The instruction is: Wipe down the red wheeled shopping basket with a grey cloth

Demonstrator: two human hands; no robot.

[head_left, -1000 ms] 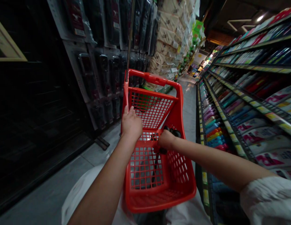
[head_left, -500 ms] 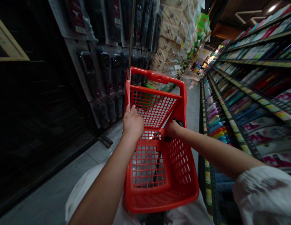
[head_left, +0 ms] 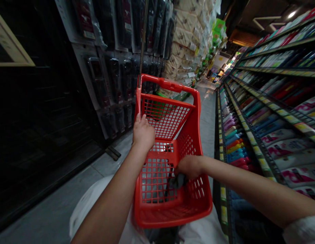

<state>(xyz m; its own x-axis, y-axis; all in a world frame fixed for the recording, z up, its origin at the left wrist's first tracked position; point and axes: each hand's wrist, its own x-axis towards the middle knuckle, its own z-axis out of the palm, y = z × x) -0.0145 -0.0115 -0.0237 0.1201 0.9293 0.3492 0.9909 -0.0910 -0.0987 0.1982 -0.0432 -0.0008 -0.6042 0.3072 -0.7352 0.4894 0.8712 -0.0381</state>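
Observation:
A red plastic shopping basket (head_left: 175, 217) with grid walls and a raised handle stands in front of my legs. My left hand (head_left: 144, 134) is closed over its left rim, fingertips toward the handle end. Inside the basket, by the right wall, my right hand (head_left: 189, 166) is closed on a small dark grey object (head_left: 180, 181), blurred and partly covered by the fingers. Through the mesh floor of the basket, the grey ground shows. A thin metal rod (head_left: 142, 44) rises from the handle's left corner.
On the left hang packaged dark goods (head_left: 115, 74) beside a black wall panel (head_left: 43, 128). Beige packs (head_left: 184, 40) are stacked farther along. Shelves (head_left: 271, 101) full of colourful packages line the right. A tiled aisle (head_left: 207, 101) runs ahead.
My right hand has moved down and toward me inside the basket, bringing the dark object away from the upper right rim. My left hand keeps its place on the left rim.

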